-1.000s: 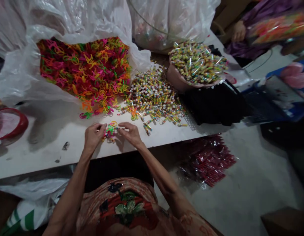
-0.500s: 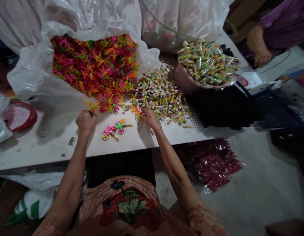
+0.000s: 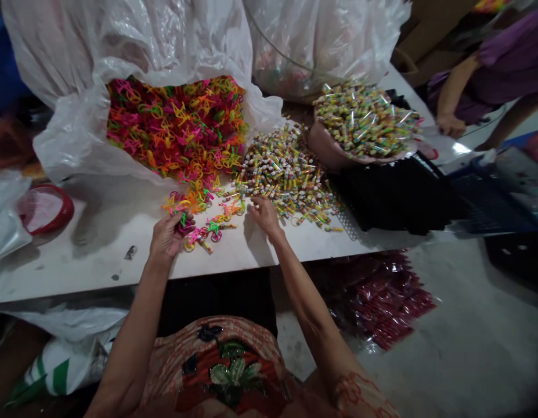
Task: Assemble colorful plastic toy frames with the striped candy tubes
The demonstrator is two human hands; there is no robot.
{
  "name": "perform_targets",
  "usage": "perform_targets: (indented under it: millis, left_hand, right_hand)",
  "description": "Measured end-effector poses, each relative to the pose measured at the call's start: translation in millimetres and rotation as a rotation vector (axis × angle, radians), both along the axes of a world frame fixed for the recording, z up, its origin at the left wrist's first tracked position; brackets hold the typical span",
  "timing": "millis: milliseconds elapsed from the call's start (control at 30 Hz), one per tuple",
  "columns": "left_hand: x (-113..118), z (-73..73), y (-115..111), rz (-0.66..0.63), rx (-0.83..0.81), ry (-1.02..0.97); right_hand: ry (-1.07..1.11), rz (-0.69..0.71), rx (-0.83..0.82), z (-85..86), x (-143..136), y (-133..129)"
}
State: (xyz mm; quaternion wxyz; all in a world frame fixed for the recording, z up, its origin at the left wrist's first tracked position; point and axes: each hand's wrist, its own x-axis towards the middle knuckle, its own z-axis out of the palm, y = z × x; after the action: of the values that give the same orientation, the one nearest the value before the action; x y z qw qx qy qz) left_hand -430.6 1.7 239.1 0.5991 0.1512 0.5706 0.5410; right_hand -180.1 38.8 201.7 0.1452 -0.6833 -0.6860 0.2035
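My left hand (image 3: 168,233) is closed on a small green plastic toy (image 3: 182,219) shaped like a bicycle, just above the table's near part. My right hand (image 3: 265,216) is over the table at the near edge of a heap of small candy-like tubes (image 3: 286,168); its thumb and fingers are apart, and I see nothing between them. Between my hands lie several toy-and-tube groups: an orange toy (image 3: 232,209), a green and pink one (image 3: 215,227), and a pink and yellow one (image 3: 192,237). Loose bright toys (image 3: 177,125) spill from a large plastic bag (image 3: 72,154).
A pink basin (image 3: 327,148) heaped with wrapped tubes stands at the back right. Black flat packs (image 3: 394,191) lie before it. A red-rimmed dish (image 3: 66,212) is on the left. Red packets (image 3: 382,302) lie below the table edge. Another person's arm (image 3: 458,96) shows at far right.
My left hand has moved right and nearer with the toy. My right hand has drawn slightly away from the orange toy, which now lies on the table. The view has shifted slightly.
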Motion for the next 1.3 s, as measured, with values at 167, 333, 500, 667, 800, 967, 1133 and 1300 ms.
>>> perform_targets:
  millis: [167,333,500,667,800,967,1133,1300]
  left_hand:
    - [6.8,-6.2,-3.2,-0.083,0.017,0.025]
    - [37.4,-7.6,-3.8,-0.171,-0.056,-0.072]
    - [51.9,-13.1,-7.5,-0.258,-0.024,-0.118]
    - [55.1,-15.9,-9.5,-0.189,-0.026,-0.114]
    - [53.7,-16.7,-10.1,-0.186,-0.002,-0.139]
    - [54.0,-19.4,-13.3,-0.187,0.023,-0.1]
    - [53.4,-21.3,-15.0,-0.194,0.033,-0.073]
    - [53.5,-22.7,-15.9,-0.186,0.052,-0.069]
  right_hand:
    - [-0.215,0.036,-0.114,6.5,8.0,-3.8]
    - [0.129,-0.145,0.12,2.5,2.6,-5.2]
    - [0.973,-0.223,0.107,2.5,-22.6,-28.7]
    - [1.352,-0.301,-0.086,15.0,-49.5,-51.9]
    - [1.404,-0.335,-0.092,20.1,-54.1,-58.2]
    - [1.379,-0.242,-0.184,19.2,-53.4,-58.3]
    - [1.402,-0.223,-0.19,18.3,-57.0,-57.8]
    - [1.434,-0.248,-0.215,18.9,-58.9,-60.3]
